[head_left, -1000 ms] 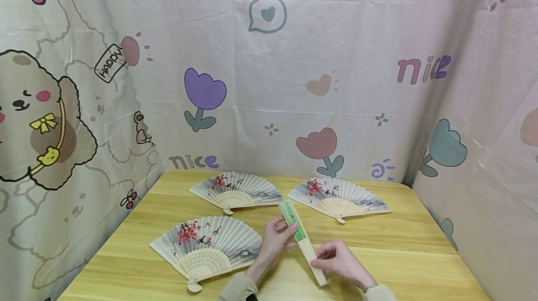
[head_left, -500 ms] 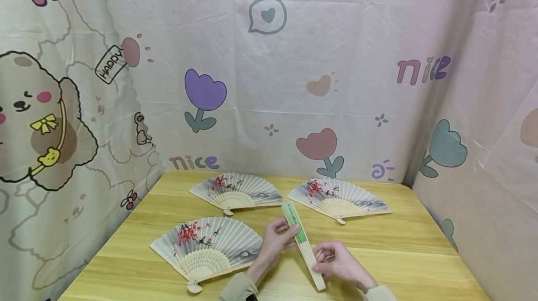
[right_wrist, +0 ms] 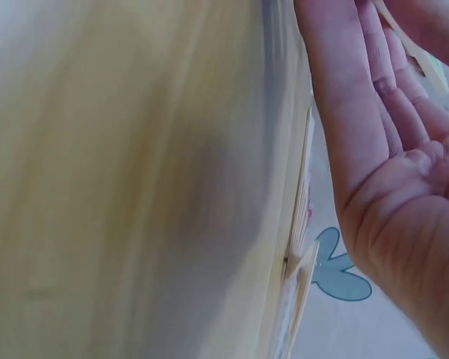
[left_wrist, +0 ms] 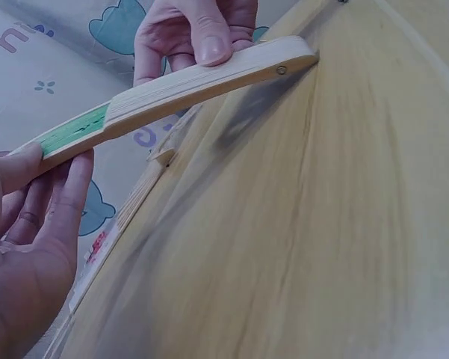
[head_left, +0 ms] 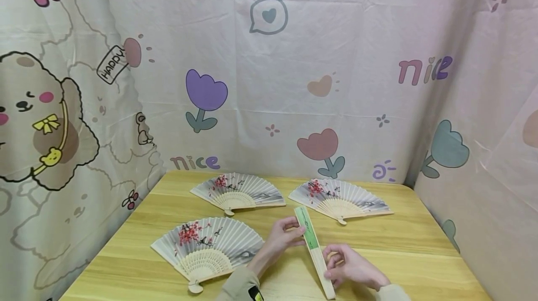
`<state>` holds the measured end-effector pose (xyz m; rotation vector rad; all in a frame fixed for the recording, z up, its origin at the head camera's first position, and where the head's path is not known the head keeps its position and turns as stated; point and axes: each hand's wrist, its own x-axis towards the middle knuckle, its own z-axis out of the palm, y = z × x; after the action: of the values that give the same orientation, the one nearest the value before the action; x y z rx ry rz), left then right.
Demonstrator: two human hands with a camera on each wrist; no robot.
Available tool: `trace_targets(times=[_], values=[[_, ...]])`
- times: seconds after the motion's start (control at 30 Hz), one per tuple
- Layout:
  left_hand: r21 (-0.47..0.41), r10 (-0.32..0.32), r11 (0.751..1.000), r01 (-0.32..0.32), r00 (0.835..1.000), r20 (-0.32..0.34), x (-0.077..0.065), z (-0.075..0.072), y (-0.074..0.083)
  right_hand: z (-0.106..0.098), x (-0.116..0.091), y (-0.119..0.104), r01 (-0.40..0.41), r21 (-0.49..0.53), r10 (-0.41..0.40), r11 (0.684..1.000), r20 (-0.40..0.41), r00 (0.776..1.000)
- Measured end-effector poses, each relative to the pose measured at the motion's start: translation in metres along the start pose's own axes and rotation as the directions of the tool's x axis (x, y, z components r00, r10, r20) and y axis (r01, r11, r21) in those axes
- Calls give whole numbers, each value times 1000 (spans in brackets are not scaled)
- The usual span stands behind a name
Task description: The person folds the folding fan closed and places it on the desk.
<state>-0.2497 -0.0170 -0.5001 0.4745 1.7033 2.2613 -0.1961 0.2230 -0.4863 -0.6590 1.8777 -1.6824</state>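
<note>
A folded hand fan (head_left: 316,249) with pale wooden ribs and a green upper part slants between my two hands above the table. My left hand (head_left: 286,236) pinches its green end between thumb and fingers. Lower down, the thumb and fingers of my right hand (head_left: 350,266) grip the ribs. In the left wrist view the fan (left_wrist: 202,84) shows its metal rivet at the far end, past the right hand (left_wrist: 198,34). Only a sliver of the fan appears in the right wrist view, behind the right hand (right_wrist: 388,149).
Three open fans with red blossom on grey-white leaves lie on the wooden table (head_left: 412,245): a near-left fan (head_left: 208,245), a back-left fan (head_left: 237,192) and a back-right fan (head_left: 340,198). A printed curtain (head_left: 269,81) encloses the back and sides.
Both hands have shifted to the right and slightly nearer with the folded fan between them. The three open fans lie as before.
</note>
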Motion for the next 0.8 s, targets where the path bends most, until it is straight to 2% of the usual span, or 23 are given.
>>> trace_targets(times=[0.3, 0.5, 0.8], values=[[16, -12, 1000, 11, 1000, 23, 16, 10, 1, -18, -5, 2, 9, 27, -11, 1000, 81, 997], [6, -15, 1000, 15, 1000, 9, 27, 23, 0, -30, -10, 6, 7, 23, -9, 1000, 87, 996], [8, -39, 999, 38, 997, 67, 41, 37, -9, -47, -28, 7, -59, 40, 53, 997, 136, 989]])
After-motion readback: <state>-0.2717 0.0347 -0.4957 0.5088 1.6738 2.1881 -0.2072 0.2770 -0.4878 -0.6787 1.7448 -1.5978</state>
